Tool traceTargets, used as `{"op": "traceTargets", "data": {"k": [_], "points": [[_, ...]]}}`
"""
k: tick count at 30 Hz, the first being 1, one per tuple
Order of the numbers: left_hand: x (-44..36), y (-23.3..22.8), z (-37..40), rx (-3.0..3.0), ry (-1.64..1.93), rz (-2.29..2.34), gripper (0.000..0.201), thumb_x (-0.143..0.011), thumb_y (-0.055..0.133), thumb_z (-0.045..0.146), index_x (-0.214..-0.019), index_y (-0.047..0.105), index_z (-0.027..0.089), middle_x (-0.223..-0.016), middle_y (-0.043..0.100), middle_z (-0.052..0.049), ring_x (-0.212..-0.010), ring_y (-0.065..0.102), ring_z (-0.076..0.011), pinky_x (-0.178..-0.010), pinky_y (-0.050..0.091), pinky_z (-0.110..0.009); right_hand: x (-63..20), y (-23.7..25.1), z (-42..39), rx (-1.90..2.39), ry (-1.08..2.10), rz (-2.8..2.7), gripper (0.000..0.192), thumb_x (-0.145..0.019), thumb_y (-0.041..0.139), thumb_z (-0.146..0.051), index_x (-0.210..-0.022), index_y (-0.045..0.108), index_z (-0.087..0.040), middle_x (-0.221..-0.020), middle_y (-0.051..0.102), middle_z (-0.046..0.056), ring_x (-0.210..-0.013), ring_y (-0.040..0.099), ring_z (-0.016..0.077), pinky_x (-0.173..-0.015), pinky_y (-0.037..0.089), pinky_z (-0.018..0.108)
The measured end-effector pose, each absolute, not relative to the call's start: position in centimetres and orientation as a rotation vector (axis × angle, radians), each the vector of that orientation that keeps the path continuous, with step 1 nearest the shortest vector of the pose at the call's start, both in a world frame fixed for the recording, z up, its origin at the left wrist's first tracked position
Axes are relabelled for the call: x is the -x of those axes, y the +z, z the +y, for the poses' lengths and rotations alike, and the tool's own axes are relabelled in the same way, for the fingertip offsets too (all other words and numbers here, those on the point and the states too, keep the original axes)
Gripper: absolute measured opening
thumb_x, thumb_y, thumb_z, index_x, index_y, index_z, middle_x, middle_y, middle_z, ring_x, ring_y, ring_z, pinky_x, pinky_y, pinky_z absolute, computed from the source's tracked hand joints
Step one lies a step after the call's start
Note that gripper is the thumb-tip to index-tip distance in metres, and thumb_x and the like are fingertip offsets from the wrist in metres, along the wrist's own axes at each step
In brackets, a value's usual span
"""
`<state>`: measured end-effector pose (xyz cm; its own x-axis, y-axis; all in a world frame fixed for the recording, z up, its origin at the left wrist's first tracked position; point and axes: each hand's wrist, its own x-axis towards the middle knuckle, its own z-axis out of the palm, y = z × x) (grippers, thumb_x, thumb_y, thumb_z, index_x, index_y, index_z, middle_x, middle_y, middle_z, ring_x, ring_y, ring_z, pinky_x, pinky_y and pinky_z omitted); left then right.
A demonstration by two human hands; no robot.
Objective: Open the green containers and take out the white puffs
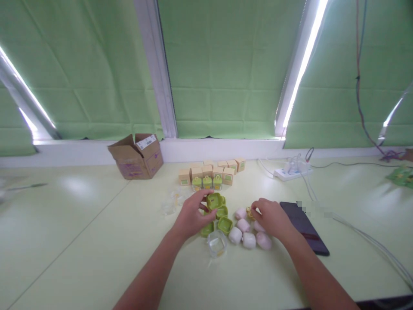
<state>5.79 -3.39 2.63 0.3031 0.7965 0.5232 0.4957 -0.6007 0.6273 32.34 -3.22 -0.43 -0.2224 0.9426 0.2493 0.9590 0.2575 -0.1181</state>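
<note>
My left hand point(194, 215) is closed on a small square green lid point(215, 201), its hollow side facing me. Under and beside it on the table lie several more green lids point(225, 224). In front of them sits a clear plastic cup point(217, 243). My right hand point(268, 216) pinches a small yellow piece point(249, 212), perhaps a ring or handle, partly hidden by the fingers. Below that hand lie several white and pale pink rounded pieces point(248, 240). Behind the lids stand three clear containers with green lids and yellow loops point(207, 182).
Several small tan boxes point(228, 176) stand in rows at the back. An open cardboard box point(138, 157) is at the back left. Other clear cups point(168, 209) lie left of my left hand. A black tablet point(305, 228), a power strip point(293, 171) and loose cables are to the right.
</note>
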Motion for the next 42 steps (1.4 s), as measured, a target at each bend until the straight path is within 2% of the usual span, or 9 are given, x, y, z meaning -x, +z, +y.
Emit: {"op": "traceTargets", "data": {"k": [7,15,23,33,42], "points": [[-3.4,3.3,-2.2,-2.284,1.084,1.367,0.041,-0.071,0.061,0.023,-0.112,0.055,0.019,-0.110,0.058,-0.007,-0.090,0.059,-0.0181,-0.066,0.056,-0.026,-32.3,-0.5,-3.3,1.784,-0.066,-2.305,0.032,-0.091,0.040,-0.031,-0.083,0.069,-0.022,-0.079,0.063,0.006,-0.075,0.059,0.0178,-0.062,0.029,0.027],[0.7,3.6,-0.9,-2.369,0.813,1.706,0.042,-0.067,0.060,0.029,-0.107,0.059,0.017,-0.110,0.062,-0.007,-0.092,0.060,-0.0225,-0.080,0.049,-0.031,-32.4,-0.3,-3.5,1.738,-0.050,-2.259,0.034,-0.092,0.039,-0.036,-0.083,0.068,-0.021,-0.080,0.063,0.006,-0.077,0.059,0.0168,-0.067,0.031,0.026],[2.9,3.6,-0.8,-2.273,0.450,1.830,0.038,-0.062,0.060,0.026,-0.099,0.063,0.019,-0.092,0.066,-0.004,-0.080,0.060,-0.0204,-0.072,0.044,-0.027,-32.6,-0.4,-3.4,1.735,-0.036,-2.215,0.033,-0.091,0.041,-0.038,-0.082,0.068,-0.021,-0.079,0.062,0.005,-0.077,0.058,0.0163,-0.067,0.032,0.026],[3.4,3.1,-0.6,-2.400,0.363,1.844,0.037,-0.062,0.061,0.025,-0.098,0.065,0.018,-0.096,0.066,-0.007,-0.086,0.060,-0.0226,-0.077,0.043,-0.028,-32.5,-0.3,-3.5,1.720,-0.015,-2.196,0.034,-0.091,0.042,-0.040,-0.081,0.068,-0.021,-0.079,0.063,0.004,-0.077,0.058,0.0164,-0.067,0.032,0.026],[3.8,2.2,-0.3,-2.327,0.148,1.973,0.019,-0.064,0.060,0.025,-0.081,0.067,0.021,-0.087,0.070,-0.007,-0.081,0.063,-0.0245,-0.069,0.043,-0.029,-32.4,-0.2,-3.5,1.725,0.006,-2.198,0.034,-0.091,0.042,-0.040,-0.082,0.068,-0.021,-0.079,0.063,0.004,-0.077,0.058,0.0162,-0.068,0.033,0.025]]}}
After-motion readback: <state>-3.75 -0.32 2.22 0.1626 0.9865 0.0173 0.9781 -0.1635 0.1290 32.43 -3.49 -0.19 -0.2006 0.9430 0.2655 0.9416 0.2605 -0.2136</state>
